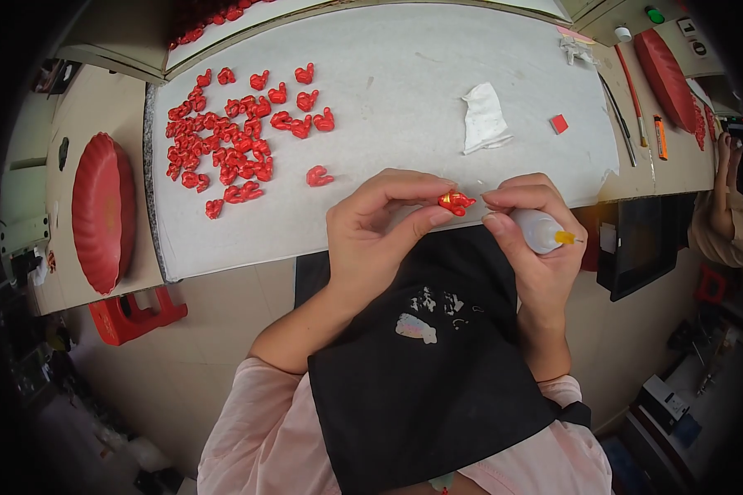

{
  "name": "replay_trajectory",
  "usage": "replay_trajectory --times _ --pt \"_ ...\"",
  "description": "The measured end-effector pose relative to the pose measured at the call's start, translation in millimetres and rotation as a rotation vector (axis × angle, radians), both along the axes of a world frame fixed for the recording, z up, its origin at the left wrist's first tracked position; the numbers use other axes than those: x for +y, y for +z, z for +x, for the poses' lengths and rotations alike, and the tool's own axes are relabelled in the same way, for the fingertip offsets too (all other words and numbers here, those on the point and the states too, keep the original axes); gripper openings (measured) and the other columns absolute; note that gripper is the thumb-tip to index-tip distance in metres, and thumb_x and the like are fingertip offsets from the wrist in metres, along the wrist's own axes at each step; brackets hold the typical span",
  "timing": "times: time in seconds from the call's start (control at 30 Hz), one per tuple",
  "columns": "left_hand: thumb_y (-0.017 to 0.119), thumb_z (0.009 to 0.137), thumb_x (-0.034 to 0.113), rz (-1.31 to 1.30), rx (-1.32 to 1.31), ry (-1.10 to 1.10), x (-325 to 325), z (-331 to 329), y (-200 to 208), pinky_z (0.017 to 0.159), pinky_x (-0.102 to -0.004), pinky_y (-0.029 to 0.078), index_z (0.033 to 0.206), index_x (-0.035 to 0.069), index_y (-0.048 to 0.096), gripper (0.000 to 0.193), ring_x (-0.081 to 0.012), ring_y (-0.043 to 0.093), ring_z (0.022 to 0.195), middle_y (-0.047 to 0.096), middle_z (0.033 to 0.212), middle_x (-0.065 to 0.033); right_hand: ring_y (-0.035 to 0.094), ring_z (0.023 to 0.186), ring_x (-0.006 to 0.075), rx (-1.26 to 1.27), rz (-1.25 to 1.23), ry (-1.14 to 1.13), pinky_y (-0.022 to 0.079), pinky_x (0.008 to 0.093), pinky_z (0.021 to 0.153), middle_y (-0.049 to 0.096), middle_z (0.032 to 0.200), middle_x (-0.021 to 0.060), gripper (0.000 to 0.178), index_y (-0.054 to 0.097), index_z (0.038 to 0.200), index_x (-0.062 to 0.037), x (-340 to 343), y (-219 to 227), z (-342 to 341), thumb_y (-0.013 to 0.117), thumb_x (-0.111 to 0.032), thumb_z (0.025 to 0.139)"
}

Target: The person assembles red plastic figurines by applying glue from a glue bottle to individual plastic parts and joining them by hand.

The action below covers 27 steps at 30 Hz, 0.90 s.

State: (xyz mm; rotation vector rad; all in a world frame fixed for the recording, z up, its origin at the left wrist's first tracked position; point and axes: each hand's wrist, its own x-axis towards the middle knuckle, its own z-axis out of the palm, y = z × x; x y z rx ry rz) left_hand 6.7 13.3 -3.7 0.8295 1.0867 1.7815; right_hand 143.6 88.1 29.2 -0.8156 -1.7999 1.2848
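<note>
Figurine [456, 203], small, red with gold band: between thumb and fingertips of the left hand [371, 227], over the near edge of the white sheet [388, 107]. Hazard, judged from where I stand: a loosened pinch could drop it onto the black apron [421, 396]; overtightening the right hand [551, 268] could squeeze drops from the pale bottle [536, 232]. Left hand: narrow pinch, fingers arched, forearm slanting up from below. Right hand: bottle tucked in palm, yellow tip [564, 238] outward; thumb and forefinger near the figurine, anything between them impossible to tell.
</note>
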Motion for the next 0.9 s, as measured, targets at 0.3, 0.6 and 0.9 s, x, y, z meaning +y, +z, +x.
replay_trajectory --times 0.3,0.6,0.9 --pt "0.062 0.069 -0.006 0.043 0.388 0.189 -2 7 -2 0.069 -0.0242 0.048 0.095 -0.002 0.058 0.026 -0.0178 0.062 0.078 0.063 0.086 -0.0115 0.054 0.063 0.0137 -0.053 0.204 -0.006 0.041 0.0224 0.053 0.056 0.075 0.0084 0.02 0.062 0.079 -0.0029 -4 -2 -4 0.068 0.004 0.062" --pt "0.058 0.073 -0.008 0.129 0.607 0.104 -3 0 -4 0.075 -0.0279 0.047 0.096 -0.005 0.054 0.024 -0.0207 0.059 0.086 0.06 0.091 -0.0158 0.055 0.061 0.0144 -0.067 0.255 -0.031 0.042 0.0227 0.051 0.056 0.075 0.0087 0.02 0.062 0.077 -0.0029 -4 -6 -6 0.07 0.004 0.06" --pt "0.063 0.068 0.0 0.149 0.849 0.202 8 -14 9 0.061 -0.0272 0.047 0.092 0.004 0.061 0.024 -0.0209 0.06 0.072 0.062 0.082 -0.0087 0.05 0.061 0.0128 -0.036 0.239 -0.05 0.04 0.022 0.056 0.055 0.079 0.0085 0.022 0.059 0.085 -0.0009 0 -9 -5 0.066 0.005 0.064"
